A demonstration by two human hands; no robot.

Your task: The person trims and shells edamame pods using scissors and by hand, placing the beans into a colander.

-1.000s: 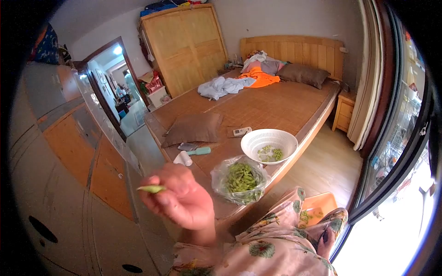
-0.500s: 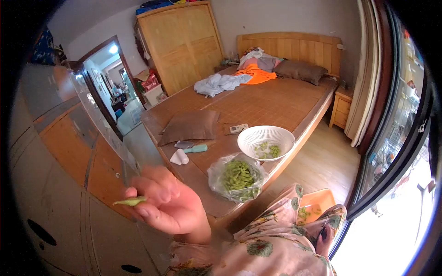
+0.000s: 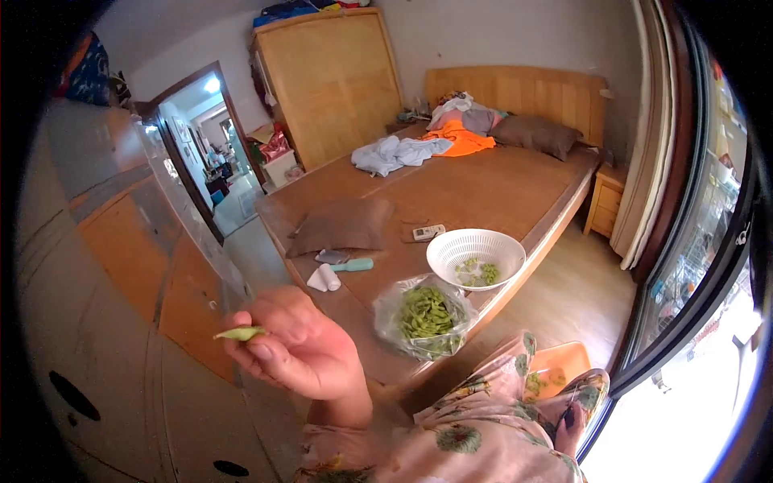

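Pinched between the thumb and fingers of my left hand (image 3: 294,342) is a green pod (image 3: 240,332), raised at the lower left with its tip pointing left. My right hand (image 3: 568,437) is small at the lower right, against the patterned trousers, closed round a dark object (image 3: 571,416) too small to identify. A clear plastic bag (image 3: 386,310) full of green pods (image 3: 427,312) lies open at the bed's near corner. Behind it, a white strainer basket (image 3: 475,239) holds some pods (image 3: 486,274). An orange bin (image 3: 573,357) with green bits inside stands low beside my legs.
On the bed (image 3: 483,189) are a brown cushion (image 3: 342,225), a remote (image 3: 429,233), a teal-handled object (image 3: 354,265), a white roll (image 3: 324,278), clothes (image 3: 398,154) and a pillow (image 3: 538,135). Cabinets (image 3: 121,266) stand close at the left; a glass door (image 3: 684,266) is at the right.
Since a second ago, my left hand has shifted slightly left, still pinching the pod. The camera view tilted and came back. The bag, basket and bin stay in place.
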